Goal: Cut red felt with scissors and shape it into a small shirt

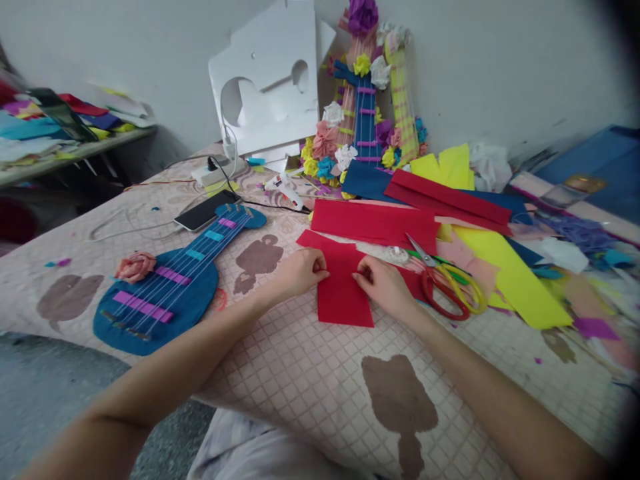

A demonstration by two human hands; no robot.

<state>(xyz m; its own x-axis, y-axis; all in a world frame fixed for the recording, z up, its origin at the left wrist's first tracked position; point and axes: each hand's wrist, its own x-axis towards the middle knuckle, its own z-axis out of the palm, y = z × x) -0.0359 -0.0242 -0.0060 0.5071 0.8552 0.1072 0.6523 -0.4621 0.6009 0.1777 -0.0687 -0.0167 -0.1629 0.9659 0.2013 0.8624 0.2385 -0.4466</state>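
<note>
A red felt sheet (344,293) lies flat on the patterned table (300,373). My left hand (300,272) pinches its left edge near the top, fingers curled shut. On the sheet's right side my right hand (385,285) presses and pinches the felt with closed fingers. Just right of that hand rest two pairs of scissors, one with red handles (434,293) and one with yellow handles (463,285). A small roll of tape (397,254) sits just beyond my right hand.
A blue felt guitar (165,293) with a pink rose lies at left, a phone (205,211) beside its neck. A glue gun (287,190) and power strip (217,173) sit behind. Red (375,223), yellow (510,273) and blue felt sheets pile at right. Flowered guitars (365,113) lean on the wall.
</note>
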